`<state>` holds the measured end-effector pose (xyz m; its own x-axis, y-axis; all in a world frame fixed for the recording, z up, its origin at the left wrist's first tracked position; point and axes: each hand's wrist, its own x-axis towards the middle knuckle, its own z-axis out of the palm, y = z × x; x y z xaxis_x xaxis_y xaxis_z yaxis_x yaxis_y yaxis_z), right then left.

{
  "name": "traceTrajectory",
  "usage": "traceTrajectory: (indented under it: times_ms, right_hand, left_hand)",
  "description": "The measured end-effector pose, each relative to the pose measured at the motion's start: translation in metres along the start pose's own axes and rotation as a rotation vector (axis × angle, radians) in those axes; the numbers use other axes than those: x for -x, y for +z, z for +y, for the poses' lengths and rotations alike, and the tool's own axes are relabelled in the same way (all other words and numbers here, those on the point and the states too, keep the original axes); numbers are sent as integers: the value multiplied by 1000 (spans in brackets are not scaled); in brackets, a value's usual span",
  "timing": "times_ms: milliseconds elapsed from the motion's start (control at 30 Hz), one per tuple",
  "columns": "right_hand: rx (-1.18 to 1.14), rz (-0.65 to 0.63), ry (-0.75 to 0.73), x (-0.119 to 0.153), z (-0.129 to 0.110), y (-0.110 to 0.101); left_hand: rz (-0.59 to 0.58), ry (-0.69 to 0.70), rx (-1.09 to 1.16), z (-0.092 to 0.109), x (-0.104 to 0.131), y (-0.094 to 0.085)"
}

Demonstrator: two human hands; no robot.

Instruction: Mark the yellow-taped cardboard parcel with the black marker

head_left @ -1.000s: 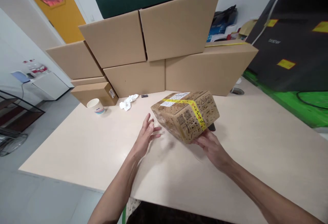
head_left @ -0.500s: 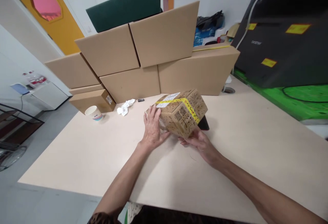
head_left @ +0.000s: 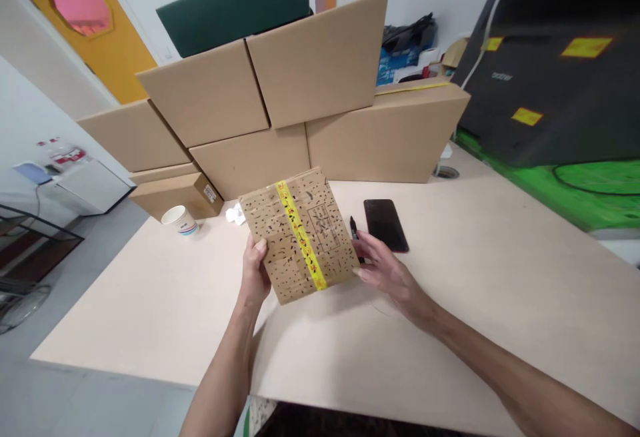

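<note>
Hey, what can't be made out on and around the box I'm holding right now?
In the head view:
Left hand: most fingers hidden behind the speckled box.
Framed print on the box: too small to read.
Box's far side: turned away.
Black marker: partly covered by the right hand.
White tissue: partly blocked by the box.

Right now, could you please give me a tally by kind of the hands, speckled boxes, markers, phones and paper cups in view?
Hands: 2 (left hand, right hand)
Speckled box: 1
Marker: 1
Phone: 1
Paper cup: 1
Total: 6
</note>
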<state>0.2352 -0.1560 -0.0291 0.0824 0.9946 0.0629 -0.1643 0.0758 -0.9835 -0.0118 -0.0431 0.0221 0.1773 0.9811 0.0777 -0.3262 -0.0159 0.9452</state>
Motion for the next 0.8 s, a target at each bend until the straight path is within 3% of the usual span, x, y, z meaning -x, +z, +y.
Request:
traceTrajectory:
  times_ms: [67,167,400,667,800]
  right_hand:
    - [-31,-72,16,1,1,0]
    - [-93,-111,17,1,-1,-1]
    - [-116,-86,66,-2,-4,-2]
    - [-114,-96,77,0,2,-3]
    - [-93,-133,55,2,6,-6]
  left_hand:
    - [-27,-104,78,1,1,1]
    - [-71,-155,115,-3,-2,3]
    - [-19,-143,59,-12,-3,-3]
    - [-131,-208,12,-6,-8,-5]
    - [-121,-277,84,-4,-9,-8]
